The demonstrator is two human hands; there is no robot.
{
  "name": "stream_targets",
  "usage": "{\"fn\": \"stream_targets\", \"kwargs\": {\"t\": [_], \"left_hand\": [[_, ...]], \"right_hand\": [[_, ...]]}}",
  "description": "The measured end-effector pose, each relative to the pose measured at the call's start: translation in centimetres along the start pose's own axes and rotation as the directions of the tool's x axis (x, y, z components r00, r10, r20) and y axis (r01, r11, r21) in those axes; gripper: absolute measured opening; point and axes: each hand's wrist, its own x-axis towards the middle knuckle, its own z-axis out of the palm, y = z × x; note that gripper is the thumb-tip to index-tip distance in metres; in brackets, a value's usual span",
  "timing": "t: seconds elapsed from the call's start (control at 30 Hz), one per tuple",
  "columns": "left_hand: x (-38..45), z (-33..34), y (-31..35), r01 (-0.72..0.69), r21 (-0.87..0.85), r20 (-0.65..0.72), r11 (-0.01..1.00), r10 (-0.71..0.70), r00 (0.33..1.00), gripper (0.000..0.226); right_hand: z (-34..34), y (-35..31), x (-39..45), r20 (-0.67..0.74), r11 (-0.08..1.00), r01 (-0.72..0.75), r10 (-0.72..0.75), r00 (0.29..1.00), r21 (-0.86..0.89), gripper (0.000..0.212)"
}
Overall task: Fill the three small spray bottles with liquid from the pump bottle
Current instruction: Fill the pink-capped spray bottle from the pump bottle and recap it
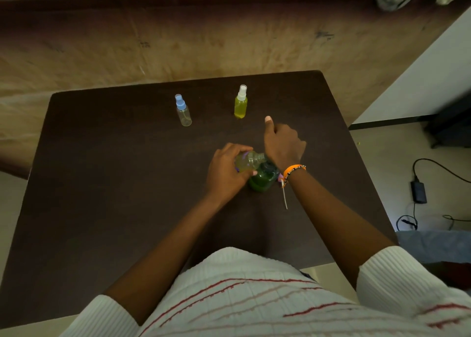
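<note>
Blue-capped bottle (183, 110) and yellow-filled bottle (241, 102) upright beyond hands; charger (418, 191) on floor.

Both forearms reach forward from white ribbed sleeves, converging ahead of the torso. The left hand (226, 168) has its fingers curled in a grip, knuckles up, thumb side toward the right. The right hand (284, 143) sits just beyond it, wrist bent, fingers folded under, thumb pointing straight away. A beaded orange bracelet (294, 170) circles the right wrist.
</note>
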Motion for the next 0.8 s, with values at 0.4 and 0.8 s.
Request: {"fn": "stream_targets", "kwargs": {"t": [0.4, 0.8], "left_hand": [[-0.02, 0.05, 0.13, 0.006, 0.006, 0.013, 1.000, -0.007, 1.000, 0.045], [-0.08, -0.21, 0.35, -0.016, -0.012, -0.009, 1.000, 0.016, 1.000, 0.045]], "right_hand": [[0.18, 0.16, 0.03, 0.018, 0.998, -0.048, 0.049, 0.999, -0.041, 0.073], [-0.55, -0.24, 0.43, 0.170, 0.995, -0.066, 0.078, 0.982, -0.077, 0.081]]}}
